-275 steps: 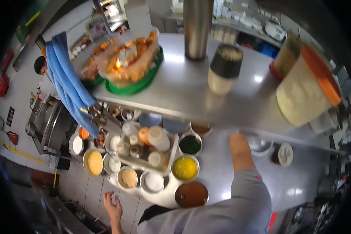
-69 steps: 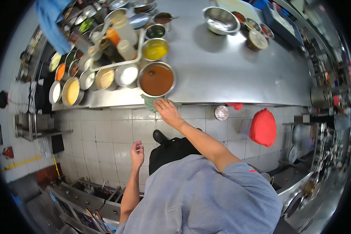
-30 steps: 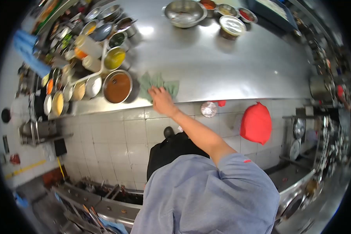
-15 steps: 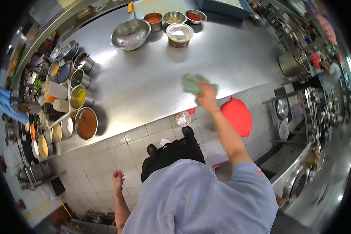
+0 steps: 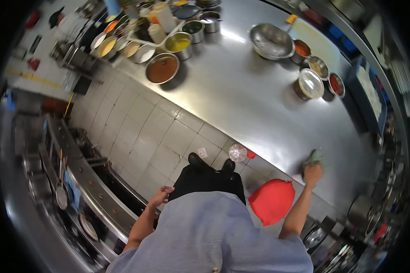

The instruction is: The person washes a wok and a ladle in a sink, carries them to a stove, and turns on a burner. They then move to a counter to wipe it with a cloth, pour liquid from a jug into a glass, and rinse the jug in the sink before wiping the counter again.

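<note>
A green cloth (image 5: 312, 159) is pressed against the steel table (image 5: 241, 100) near its front edge, with my right hand (image 5: 313, 174) closed on it. My left hand (image 5: 161, 196) hangs beside my waist over the floor, its fingers loosely curled and apart, holding nothing. A large steel bowl (image 5: 272, 42), a lidded tub (image 5: 310, 84) and small bowls of red (image 5: 336, 84) and orange food (image 5: 301, 48) stand farther back on the table. A pot of brown sauce (image 5: 162, 69) stands at the table's left front corner.
Squeeze bottles (image 5: 163, 17) and several sauce pots crowd the table's left end. A red stool (image 5: 272, 201) stands by the table's front edge. A stove counter (image 5: 93, 186) lies at the left. A blue-grey tray (image 5: 371, 100) is at the back right.
The view has turned left, so the table now slants across it. My right hand has moved with the cloth toward the table's right end. My left hand has come closer to my waist.
</note>
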The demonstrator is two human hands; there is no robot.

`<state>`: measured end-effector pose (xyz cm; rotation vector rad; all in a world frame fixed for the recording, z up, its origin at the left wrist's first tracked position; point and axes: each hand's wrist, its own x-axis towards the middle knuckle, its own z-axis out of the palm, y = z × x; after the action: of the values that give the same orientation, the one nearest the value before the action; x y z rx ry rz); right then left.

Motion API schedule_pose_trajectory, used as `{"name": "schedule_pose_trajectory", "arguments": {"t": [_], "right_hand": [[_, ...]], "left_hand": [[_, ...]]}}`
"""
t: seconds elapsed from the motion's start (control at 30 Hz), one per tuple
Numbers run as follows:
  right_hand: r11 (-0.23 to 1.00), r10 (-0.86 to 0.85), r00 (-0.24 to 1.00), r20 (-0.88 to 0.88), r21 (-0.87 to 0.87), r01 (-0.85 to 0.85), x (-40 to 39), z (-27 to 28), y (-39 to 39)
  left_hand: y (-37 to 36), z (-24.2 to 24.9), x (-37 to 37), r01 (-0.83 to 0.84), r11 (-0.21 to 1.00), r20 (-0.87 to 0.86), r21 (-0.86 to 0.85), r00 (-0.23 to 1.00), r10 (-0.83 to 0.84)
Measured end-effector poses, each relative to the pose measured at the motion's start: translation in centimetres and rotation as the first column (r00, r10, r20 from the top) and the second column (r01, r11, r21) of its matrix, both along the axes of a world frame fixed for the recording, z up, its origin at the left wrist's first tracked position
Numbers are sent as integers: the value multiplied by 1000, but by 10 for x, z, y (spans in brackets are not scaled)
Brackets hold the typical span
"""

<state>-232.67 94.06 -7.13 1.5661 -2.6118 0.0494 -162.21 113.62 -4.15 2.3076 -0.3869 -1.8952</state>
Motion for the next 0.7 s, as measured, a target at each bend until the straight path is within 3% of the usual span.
{"name": "schedule_pose_trajectory", "arguments": {"t": [0.1, 0.23, 0.3, 0.37, 0.4, 0.5, 0.53, 0.63, 0.7], "right_hand": [[989, 147, 953, 264, -49, -139, 87, 36, -58], [931, 357, 739, 571, -152, -333, 164, 42, -154], [927, 366, 691, 623, -183, -326, 216, 77, -195], [900, 433, 541, 720, -316, -300, 243, 79, -241], [885, 465, 461, 756, -377, -274, 256, 80, -258], [847, 519, 491, 700, -501, -181, 306, 110, -280], [864, 501, 419, 757, -466, -191, 320, 120, -284], [842, 531, 356, 769, -432, -324, 359, 126, -287], [845, 514, 372, 773, -380, -377, 392, 138, -281]], "left_hand": [[35, -2, -5, -130, 991, -41, -10, 991, 130], [71, -18, -11, -268, 961, -53, -68, 963, 265], [79, -24, -11, -307, 944, -38, -121, 952, 305], [90, -30, -8, -325, 925, -19, -198, 944, 328], [95, -34, -7, -340, 912, 21, -228, 935, 354], [113, -62, 6, -410, 870, -11, -273, 906, 423], [131, -98, 14, -411, 850, 4, -331, 900, 437], [140, -117, 37, -366, 864, 79, -346, 906, 416], [161, -143, 58, -355, 841, 38, -408, 914, 404]]}}
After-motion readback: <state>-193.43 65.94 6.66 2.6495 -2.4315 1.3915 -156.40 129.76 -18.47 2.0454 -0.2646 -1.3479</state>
